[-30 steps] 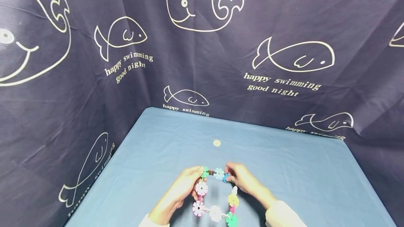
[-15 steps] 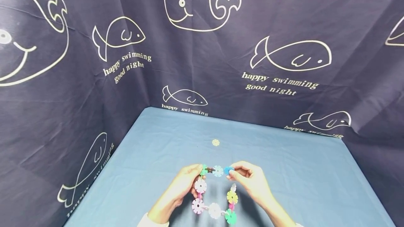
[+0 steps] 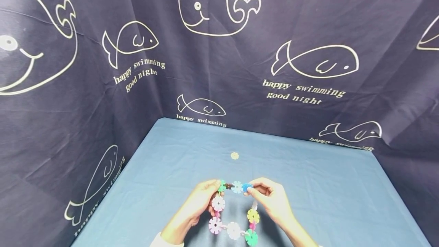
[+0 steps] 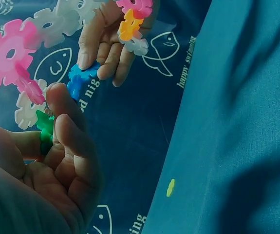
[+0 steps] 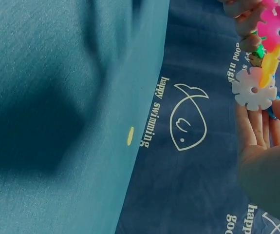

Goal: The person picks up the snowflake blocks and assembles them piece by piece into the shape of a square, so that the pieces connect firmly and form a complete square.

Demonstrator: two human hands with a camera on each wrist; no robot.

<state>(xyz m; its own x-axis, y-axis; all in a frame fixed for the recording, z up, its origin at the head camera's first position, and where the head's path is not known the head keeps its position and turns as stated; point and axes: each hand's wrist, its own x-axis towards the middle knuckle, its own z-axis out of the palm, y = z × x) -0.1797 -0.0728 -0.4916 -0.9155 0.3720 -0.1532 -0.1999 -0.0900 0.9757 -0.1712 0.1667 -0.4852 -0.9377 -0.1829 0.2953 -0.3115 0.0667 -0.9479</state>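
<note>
A chain of plastic snowflake discs, linked in a roughly square shape, hangs between my hands in the head view. My left hand (image 3: 202, 199) pinches the green disc (image 3: 222, 186) at its upper left corner. From there a brown disc (image 3: 228, 186) and a light blue disc (image 3: 237, 187) lead to a blue disc (image 4: 81, 75), which my right hand (image 3: 272, 197) pinches between thumb and fingers. Below that hand sits a whitish disc (image 5: 254, 89), joined to a yellow disc (image 3: 253, 216). Whether the whitish disc touches the blue one, I cannot tell.
A single pale yellow disc (image 3: 234, 156) lies on the blue cloth-covered table (image 3: 185, 144), beyond the hands. Dark curtains (image 3: 233, 68) with whale and fish prints rise at the back and sides.
My right hand has turned and shifted slightly right, its thumb now in plain sight on the blue disc. The left hand keeps its pinch on the green disc. The yellow disc stays put.
</note>
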